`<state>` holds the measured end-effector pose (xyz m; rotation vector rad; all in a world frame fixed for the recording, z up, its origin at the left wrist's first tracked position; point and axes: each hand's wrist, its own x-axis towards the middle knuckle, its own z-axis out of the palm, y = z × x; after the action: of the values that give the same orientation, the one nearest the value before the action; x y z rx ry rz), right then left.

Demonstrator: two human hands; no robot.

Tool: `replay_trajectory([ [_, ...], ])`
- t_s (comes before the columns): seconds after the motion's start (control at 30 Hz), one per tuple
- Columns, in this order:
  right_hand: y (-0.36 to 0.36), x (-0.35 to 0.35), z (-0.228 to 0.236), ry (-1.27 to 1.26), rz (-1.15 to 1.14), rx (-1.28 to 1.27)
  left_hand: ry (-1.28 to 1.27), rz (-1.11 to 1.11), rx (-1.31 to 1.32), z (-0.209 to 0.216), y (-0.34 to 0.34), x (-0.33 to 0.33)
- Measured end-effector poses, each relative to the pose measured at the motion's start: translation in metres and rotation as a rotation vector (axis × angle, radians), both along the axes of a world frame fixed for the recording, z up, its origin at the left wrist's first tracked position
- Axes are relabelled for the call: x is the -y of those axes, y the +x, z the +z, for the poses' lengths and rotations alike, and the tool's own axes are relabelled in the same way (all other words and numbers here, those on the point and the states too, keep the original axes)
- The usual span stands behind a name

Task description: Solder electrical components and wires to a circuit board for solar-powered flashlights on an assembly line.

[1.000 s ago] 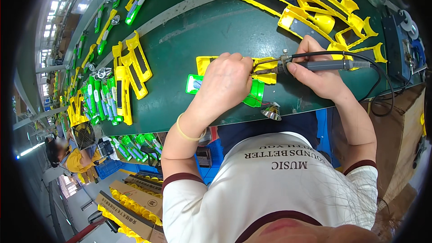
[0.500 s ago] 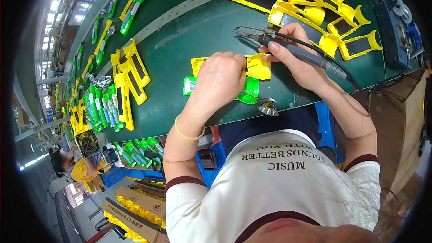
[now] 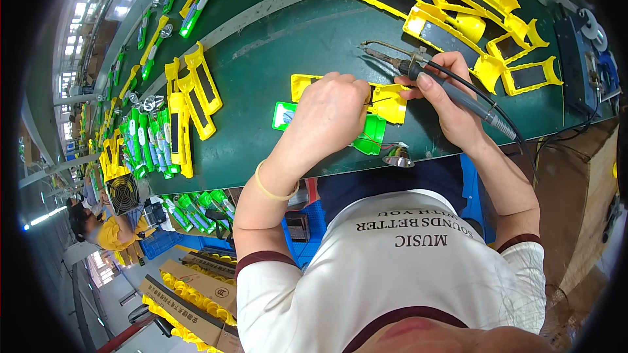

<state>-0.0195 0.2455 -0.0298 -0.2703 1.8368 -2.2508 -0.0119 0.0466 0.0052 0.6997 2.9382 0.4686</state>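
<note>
My left hand (image 3: 332,112) is closed, knuckles up, over a yellow flashlight-like shell half (image 3: 391,102) lying open on the bench. Its fingertips and whatever they pinch are hidden. Beneath that wrist and palm sits a green shell half (image 3: 284,116), its other end (image 3: 371,138) showing on the right. Thin red wires lead from there to a shiny cone reflector (image 3: 398,156) near the bench's front edge. In my right hand (image 3: 450,101) is a soldering iron (image 3: 466,99) with a thin bent tube along it. The iron's tip points left, beyond the yellow shell and apart from it.
Yellow shells (image 3: 451,29) are piled at the far right, near a dark box with a spool (image 3: 582,52). More yellow shells (image 3: 197,88) and green units (image 3: 152,140) lie on the left. The iron's cable (image 3: 521,140) hangs off the right. A person in yellow (image 3: 116,232) is at far left.
The whole view has turned and shifted slightly. My left hand stays closed over the shells, and my right hand still holds the soldering iron. Little else differs.
</note>
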Motion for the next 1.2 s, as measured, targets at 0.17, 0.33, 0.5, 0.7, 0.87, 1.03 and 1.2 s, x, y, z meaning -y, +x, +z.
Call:
replay_trajectory([
  [0.17,-0.002,-0.001,-0.003,0.025,0.028,0.007,0.064,0.041,-0.025,0.007,0.003,0.009],
  [0.33,-0.002,-0.006,-0.004,0.03,0.012,0.018,0.889,0.417,0.513,0.016,0.02,0.036],
  [0.5,0.001,0.003,-0.001,0.039,-0.111,-0.104,1.669,0.409,0.701,0.009,0.037,0.043],
  [0.7,0.011,0.012,0.009,0.031,-0.045,-0.066,1.065,0.537,0.35,-0.002,0.038,0.063],
  [0.87,0.014,0.033,0.002,0.005,0.001,-0.022,0.374,0.125,-0.114,-0.004,-0.001,0.083],
  [1.03,0.012,0.035,-0.003,0.148,0.01,-0.036,0.224,0.04,0.11,0.002,-0.015,0.086],
  [1.2,0.01,0.041,-0.005,0.206,0.009,-0.038,0.184,0.003,0.052,-0.002,-0.016,0.086],
])
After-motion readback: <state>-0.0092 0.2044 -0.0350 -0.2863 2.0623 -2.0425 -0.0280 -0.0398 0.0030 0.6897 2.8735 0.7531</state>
